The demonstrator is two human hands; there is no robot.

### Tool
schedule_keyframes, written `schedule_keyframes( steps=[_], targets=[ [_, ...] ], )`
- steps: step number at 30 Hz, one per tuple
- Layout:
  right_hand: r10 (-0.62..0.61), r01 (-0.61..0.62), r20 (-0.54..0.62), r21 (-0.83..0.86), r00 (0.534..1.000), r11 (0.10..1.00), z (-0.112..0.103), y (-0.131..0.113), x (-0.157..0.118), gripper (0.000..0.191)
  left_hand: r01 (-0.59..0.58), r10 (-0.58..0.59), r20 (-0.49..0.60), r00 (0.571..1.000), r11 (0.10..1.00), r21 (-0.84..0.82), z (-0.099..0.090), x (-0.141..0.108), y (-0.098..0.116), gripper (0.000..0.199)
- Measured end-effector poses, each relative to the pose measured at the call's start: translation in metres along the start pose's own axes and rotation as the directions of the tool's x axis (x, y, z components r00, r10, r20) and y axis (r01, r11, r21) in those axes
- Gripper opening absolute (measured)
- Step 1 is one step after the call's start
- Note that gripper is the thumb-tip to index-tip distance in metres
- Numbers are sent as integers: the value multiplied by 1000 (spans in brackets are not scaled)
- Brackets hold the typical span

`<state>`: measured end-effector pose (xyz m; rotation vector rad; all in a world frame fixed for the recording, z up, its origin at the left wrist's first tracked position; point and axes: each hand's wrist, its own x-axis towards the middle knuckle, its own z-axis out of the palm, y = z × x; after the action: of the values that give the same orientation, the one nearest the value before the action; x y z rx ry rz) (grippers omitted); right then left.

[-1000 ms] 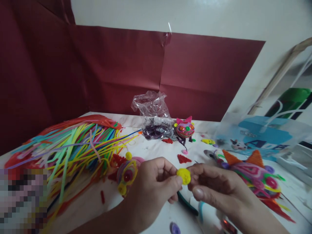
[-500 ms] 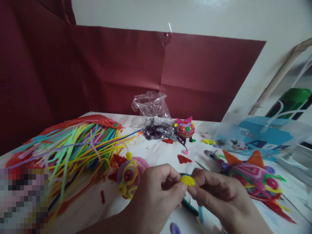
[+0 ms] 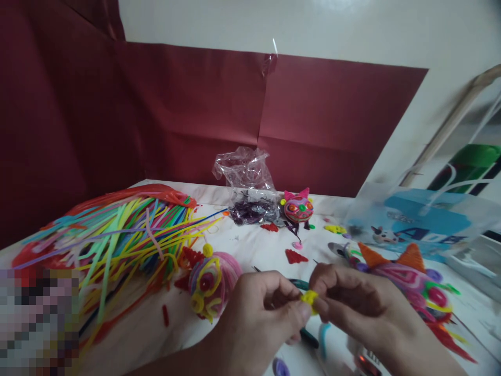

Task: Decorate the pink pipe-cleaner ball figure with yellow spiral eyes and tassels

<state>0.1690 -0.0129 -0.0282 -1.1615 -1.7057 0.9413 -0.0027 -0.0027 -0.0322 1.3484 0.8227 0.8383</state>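
Left hand [image 3: 260, 318]: thumb and forefinger closed in a pinch on the yellow piece [image 3: 310, 300], other fingers curled beneath. Right hand [image 3: 364, 308]: same narrow pinch from the opposite edge, thumb low, forefinger arched over. The piece sits between your fingertips, just above the table [image 3: 250, 245]; much of it is hidden, so you cannot tell its full outline.

Handling, by judgement: very light, soft and fuzzy, likely bendable, with little slip. Not brittle, but a hard squeeze may flatten it or pull it out of shape. Best hold is by the rim, with fingertip pads, lightly.

Outward: below your hands, a green-handled tool [image 3: 310, 338], partly covered, and a purple coil [image 3: 281, 367]. Just beyond, a red triangle [image 3: 296, 256] lies flat. A pink head [image 3: 227, 277] stands beside your left hand; an orange-eared head [image 3: 403, 277] is beyond your right. Farther left, loose coloured stems [image 3: 129, 224].
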Motion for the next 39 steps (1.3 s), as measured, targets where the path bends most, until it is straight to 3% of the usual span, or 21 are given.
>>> schedule_keyframes(
  steps=[5,14,20,36,39],
  targets=[
    [54,-50,118,-36,991,998,-7,-1,-2,26,42,-36,35,999,986,-161,3,2,-3,22],
    [113,-112,181,-19,977,994,-7,-2,-2,26,47,-45,14,999,984,-174,3,0,-5,27],
    [99,-114,106,140,989,984,-7,7,0,28,17,-6,38,999,957,-290,2,3,-7,29],
    [-13,15,-14,197,1000,980,3,-2,-3,16,-44,42,-13,999,916,-398,2,2,-4,28],
    [12,-6,-27,238,1000,971,6,0,-5,16,-47,41,-22,999,916,-399,1,2,-4,27]
  ],
)
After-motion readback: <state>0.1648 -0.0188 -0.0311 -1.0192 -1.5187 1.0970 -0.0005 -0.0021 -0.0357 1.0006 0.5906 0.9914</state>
